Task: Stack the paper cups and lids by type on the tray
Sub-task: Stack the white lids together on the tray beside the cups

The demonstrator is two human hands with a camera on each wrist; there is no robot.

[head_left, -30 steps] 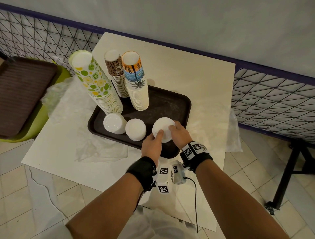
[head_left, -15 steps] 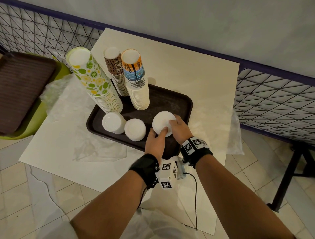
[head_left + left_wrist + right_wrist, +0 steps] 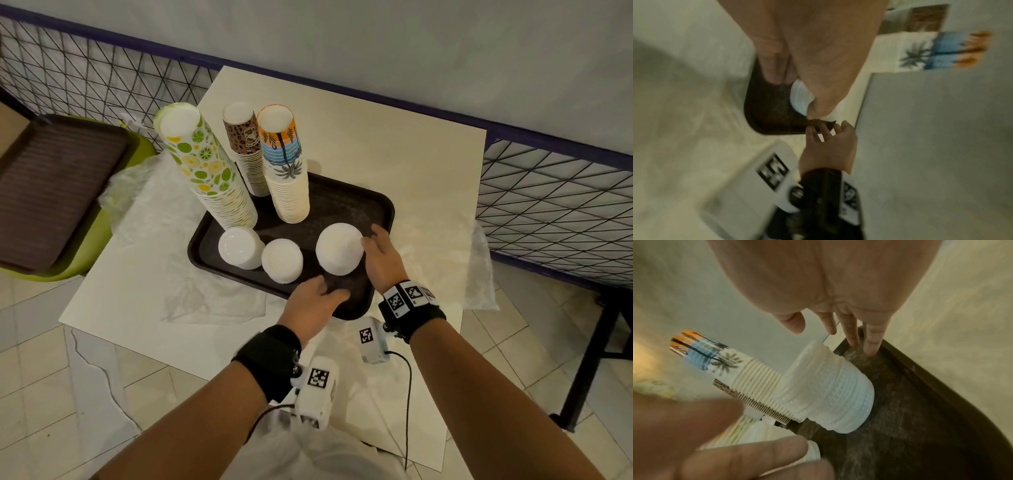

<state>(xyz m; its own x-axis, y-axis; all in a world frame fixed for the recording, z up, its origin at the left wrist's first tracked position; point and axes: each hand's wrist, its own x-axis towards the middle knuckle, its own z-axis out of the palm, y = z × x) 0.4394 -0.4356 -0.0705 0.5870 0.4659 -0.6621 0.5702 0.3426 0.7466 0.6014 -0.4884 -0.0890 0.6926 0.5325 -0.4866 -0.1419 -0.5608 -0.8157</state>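
Dark brown rectangular plastic tray [image 3: 370, 205] sits on the cream square desk [image 3: 394, 144]. Back row, 9 to 12 o'clock: tall stack of lime-and-lemon print paper cups [image 3: 205, 171], thinner stack of brown print paper cups [image 3: 246, 150], stack of palm-tree print paper cups [image 3: 286, 171]. All three upright, bases up.

Front row, 9 to 3 o'clock: two shorter white lid stacks [image 3: 239, 247] and [image 3: 282, 260], then the wider stack of white ribbed plastic lids [image 3: 339, 248]. Long axis vertical, standing on the tray floor; right wrist view shows it upright with its upper lids stepped slightly off-line.

Right hand [image 3: 380, 257]: grip open, fingers spread and relaxed, holding nothing. It is at 3 o'clock of the wide lid stack, fingertips just beside the top rim; contact can't be confirmed. Left hand [image 3: 313, 303]: grip open, fingers loosely extended, empty, over the tray's near edge at 6 o'clock of the same stack and clearly apart from it.

Key relation: the wide lid stack lies at 9 o'clock from the right hand, 12 o'clock from the left. Right hand is nearer.

Judgement: sorting looks essentially done; all six stacks are on the tray. Any final nudge should come from the right, pushing low on the stack, since a push at the top could shear the stepped lids.
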